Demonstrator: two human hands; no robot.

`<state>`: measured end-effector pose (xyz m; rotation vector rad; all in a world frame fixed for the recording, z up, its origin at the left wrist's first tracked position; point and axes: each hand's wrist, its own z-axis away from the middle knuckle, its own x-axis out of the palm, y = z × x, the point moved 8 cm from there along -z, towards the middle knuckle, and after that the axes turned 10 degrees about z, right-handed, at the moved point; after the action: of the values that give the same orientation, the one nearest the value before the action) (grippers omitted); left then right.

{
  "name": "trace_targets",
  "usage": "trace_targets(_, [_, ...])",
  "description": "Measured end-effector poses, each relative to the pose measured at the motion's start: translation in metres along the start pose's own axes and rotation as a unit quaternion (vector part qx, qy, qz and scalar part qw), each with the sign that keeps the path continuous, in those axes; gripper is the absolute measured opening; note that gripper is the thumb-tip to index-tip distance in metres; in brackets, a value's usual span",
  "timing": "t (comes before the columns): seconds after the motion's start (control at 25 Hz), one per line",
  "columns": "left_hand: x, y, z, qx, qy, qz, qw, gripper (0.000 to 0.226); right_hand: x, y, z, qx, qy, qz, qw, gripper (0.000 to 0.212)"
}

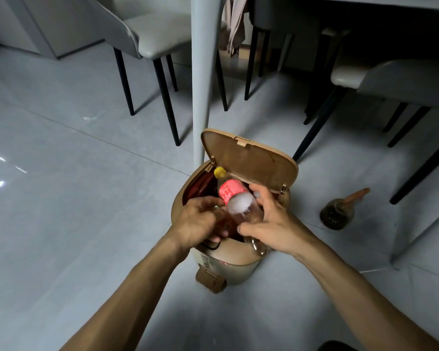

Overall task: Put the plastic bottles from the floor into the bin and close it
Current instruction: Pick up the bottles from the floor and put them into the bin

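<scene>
Two hands work one clear bottle (235, 198), cap-first, over the open bin (228, 259): right hand (271, 224) wrapped around its base, left hand (200, 221) curled beside it. Tilt steeper so it slides inside; dark bottle (337, 211) waits on the floor

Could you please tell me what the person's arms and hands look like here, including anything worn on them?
Both forearms are bare up to the frame edge, with no sleeves, gloves or watch in view. The left hand appears to have a small shiny ring on one finger, though it is too small to be sure. The right hand shows nothing worn.
</scene>
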<state>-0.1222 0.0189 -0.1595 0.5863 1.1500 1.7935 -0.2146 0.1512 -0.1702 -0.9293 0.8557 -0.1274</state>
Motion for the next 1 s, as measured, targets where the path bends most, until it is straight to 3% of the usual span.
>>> trace_targets(0.04, [-0.005,0.000,0.000,0.015,0.022,-0.005,1.000,0.020,-0.004,-0.005,0.001,-0.018,0.023,0.009,1.000,0.087])
trace_targets(0.12, [-0.019,0.003,-0.002,0.059,0.081,-0.019,0.995,0.024,-0.018,-0.024,0.001,-0.069,0.053,0.136,0.987,0.084])
trace_targets(0.2, [-0.027,0.005,-0.003,0.089,0.107,-0.072,0.988,0.028,-0.031,-0.039,-0.001,-0.066,0.043,0.384,0.920,0.069])
trace_targets(0.24, [-0.028,0.005,-0.004,0.100,0.106,-0.108,0.983,0.030,-0.035,-0.044,-0.005,-0.048,0.031,0.446,0.893,0.061])
trace_targets(0.28, [-0.029,0.003,-0.005,0.111,0.105,-0.148,0.977,0.031,-0.032,-0.046,-0.010,-0.034,0.008,0.455,0.890,0.056])
trace_targets(0.4, [-0.030,0.001,-0.003,0.148,0.111,-0.228,0.956,0.028,0.003,-0.039,-0.030,-0.022,-0.026,0.352,0.936,0.062])
trace_targets(0.56, [-0.037,-0.002,-0.005,0.139,0.109,-0.195,0.965,0.020,0.009,-0.022,-0.052,0.020,-0.028,0.270,0.962,0.068])
trace_targets(0.68, [-0.032,-0.005,-0.009,0.130,0.092,-0.213,0.964,0.019,0.015,-0.019,-0.055,0.068,-0.103,0.314,0.941,0.082])
trace_targets(0.8, [-0.020,-0.001,-0.011,0.139,0.062,-0.263,0.953,0.033,0.011,-0.028,-0.037,0.078,-0.063,0.218,0.971,0.075])
trace_targets(0.88, [-0.019,0.011,-0.013,0.122,0.078,-0.170,0.975,0.041,-0.003,-0.024,-0.015,0.081,-0.022,0.060,0.995,0.059])
trace_targets(1.0, [-0.006,0.011,-0.018,0.023,0.017,0.092,0.995,0.039,-0.005,-0.011,0.009,0.041,-0.019,-0.154,0.987,0.066])
